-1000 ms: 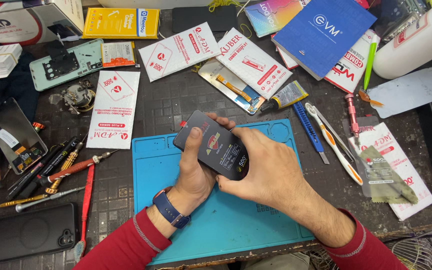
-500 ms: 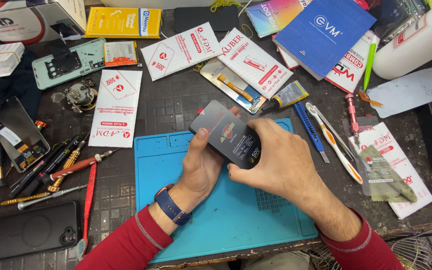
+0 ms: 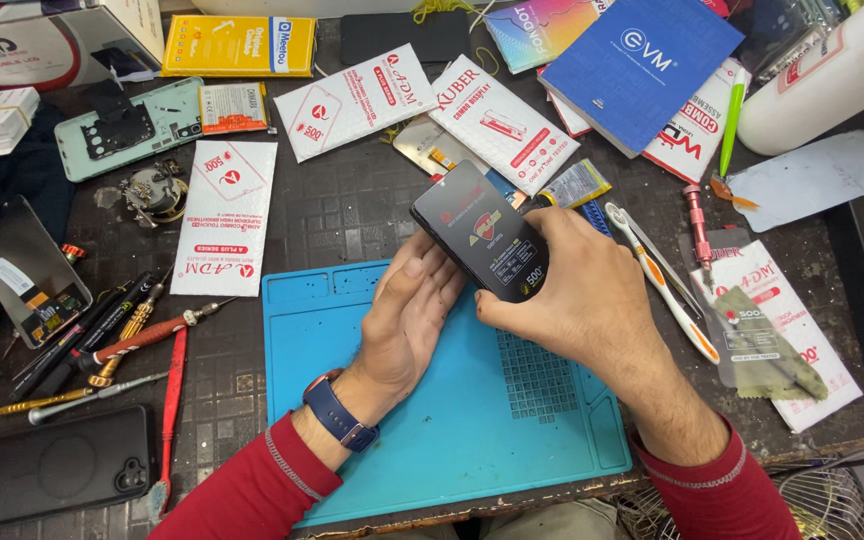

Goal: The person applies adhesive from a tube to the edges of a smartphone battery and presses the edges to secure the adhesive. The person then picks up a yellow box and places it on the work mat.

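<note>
the black phone screen (image 3: 480,232) is in the air just above the far edge of the blue work mat (image 3: 452,420), well clear of its surface. its long axis runs on a diagonal, from far-left down to near-right, and the glossy face with stickers looks up. the right hand (image 3: 592,300) closes around the near-right end of it, thumb on the near edge and fingers behind, so this hand carries it. the left hand (image 3: 407,310) is open, palm up, fingers stretched, and lies under the left long edge of the screen; whether it really touches, i cannot tell. to the left of the mat lie red screwdrivers (image 3: 142,335), not touched.
</note>
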